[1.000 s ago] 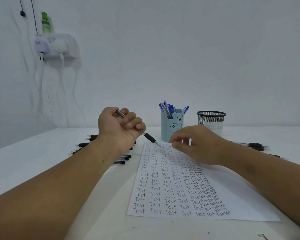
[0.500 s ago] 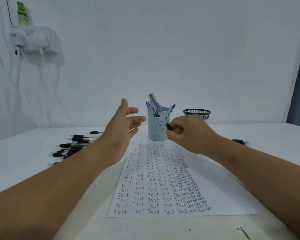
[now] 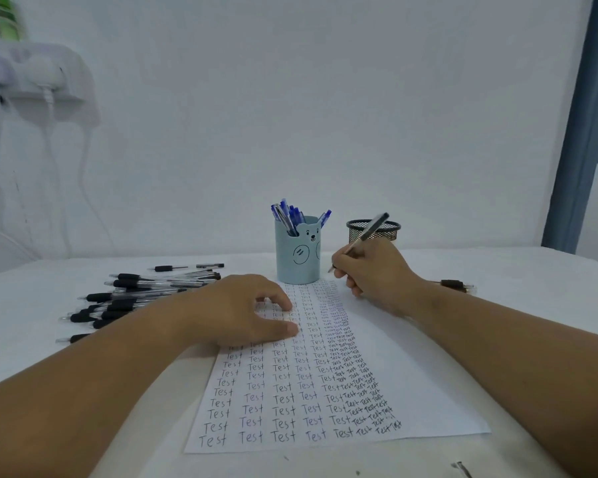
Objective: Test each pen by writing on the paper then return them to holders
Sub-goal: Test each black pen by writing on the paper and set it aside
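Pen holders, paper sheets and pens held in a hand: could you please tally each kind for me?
Pen holders: 2 (blue bear holder, black mesh holder)
Paper sheet: 1
Held pen, gripped by the right hand: 1
Total: 4

Your white table point(image 3: 497, 277) carries the written-on paper point(image 3: 411, 374), a blue bear holder point(image 3: 296, 260), a black mesh holder point(image 3: 392, 227), a heap of black pens point(image 3: 135, 298) at left, and one pen point(image 3: 458, 286) at right.
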The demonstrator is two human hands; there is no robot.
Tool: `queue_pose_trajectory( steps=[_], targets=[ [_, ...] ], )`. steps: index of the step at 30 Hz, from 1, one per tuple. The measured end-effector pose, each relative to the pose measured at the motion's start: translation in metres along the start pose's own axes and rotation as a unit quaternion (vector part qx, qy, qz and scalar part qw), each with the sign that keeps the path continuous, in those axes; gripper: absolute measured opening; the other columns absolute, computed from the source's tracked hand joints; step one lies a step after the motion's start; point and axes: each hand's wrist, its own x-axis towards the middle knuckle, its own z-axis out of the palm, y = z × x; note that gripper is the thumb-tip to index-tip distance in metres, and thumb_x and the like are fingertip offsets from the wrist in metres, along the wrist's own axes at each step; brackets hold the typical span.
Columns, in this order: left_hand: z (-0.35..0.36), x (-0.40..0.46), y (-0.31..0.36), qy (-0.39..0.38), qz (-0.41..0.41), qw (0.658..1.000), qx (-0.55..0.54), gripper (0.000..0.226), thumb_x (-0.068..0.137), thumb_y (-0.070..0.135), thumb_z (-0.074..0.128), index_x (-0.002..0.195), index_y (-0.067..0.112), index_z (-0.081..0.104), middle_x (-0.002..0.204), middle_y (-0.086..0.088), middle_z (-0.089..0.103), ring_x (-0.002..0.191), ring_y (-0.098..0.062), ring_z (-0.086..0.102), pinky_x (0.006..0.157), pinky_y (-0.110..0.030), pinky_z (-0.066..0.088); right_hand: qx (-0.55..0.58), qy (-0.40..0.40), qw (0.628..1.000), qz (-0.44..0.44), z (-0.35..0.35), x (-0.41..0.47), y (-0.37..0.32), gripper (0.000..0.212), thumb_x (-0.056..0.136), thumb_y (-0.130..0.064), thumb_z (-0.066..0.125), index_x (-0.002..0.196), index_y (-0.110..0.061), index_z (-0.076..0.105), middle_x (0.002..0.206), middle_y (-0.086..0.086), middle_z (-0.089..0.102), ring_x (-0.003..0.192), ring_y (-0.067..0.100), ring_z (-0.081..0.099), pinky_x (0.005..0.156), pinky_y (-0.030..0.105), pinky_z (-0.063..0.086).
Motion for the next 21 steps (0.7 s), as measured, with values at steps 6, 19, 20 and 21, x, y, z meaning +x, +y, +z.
queue_pose_trajectory(
  steps=[6,19,20,21],
  targets=[
    [-0.003,0.003,-0.001,-0.019,-0.004,1.0,0.013,0.045,0.08,0.067,0.065,0.12,0.048,0.058,0.133,0.026,0.044,0.128,-0.001,0.041,0.109,-0.026,0.032,-0.071,0.021,0.997,0.004,0.007,0.017,0.009,0.022,0.091,-0.012,0.058,0.078,-0.001,0.072,0.077,0.019,0.073,0.047,0.017,0.058,0.048,0.027,0.052],
    [-0.002,0.009,-0.008,-0.021,0.011,1.0,0.011,0.045,0.077,0.072,0.063,0.115,0.05,0.057,0.133,0.032,0.043,0.128,0.001,0.04,0.112,-0.03,0.034,-0.142,0.007,0.99,0.01,0.011,0.032,0.024,0.025,0.09,-0.016,0.057,0.073,-0.009,0.075,0.074,0.01,0.076,0.06,0.022,0.063,0.058,0.034,0.054],
    [-0.002,0.009,-0.008,-0.022,0.011,1.0,0.011,0.045,0.077,0.072,0.063,0.115,0.05,0.057,0.133,0.032,0.043,0.128,0.001,0.04,0.112,-0.03,0.033,-0.143,0.007,0.99,0.009,0.011,0.032,0.024,0.025,0.09,-0.016,0.057,0.073,-0.009,0.075,0.074,0.01,0.076,0.059,0.021,0.063,0.058,0.033,0.053],
    [-0.002,0.009,-0.008,-0.022,0.011,1.0,0.011,0.045,0.077,0.072,0.063,0.115,0.049,0.057,0.133,0.032,0.043,0.128,0.001,0.04,0.112,-0.03,0.033,-0.144,0.006,0.99,0.009,0.011,0.032,0.024,0.025,0.09,-0.016,0.057,0.073,-0.009,0.075,0.075,0.01,0.076,0.059,0.021,0.063,0.059,0.033,0.053]
  ],
)
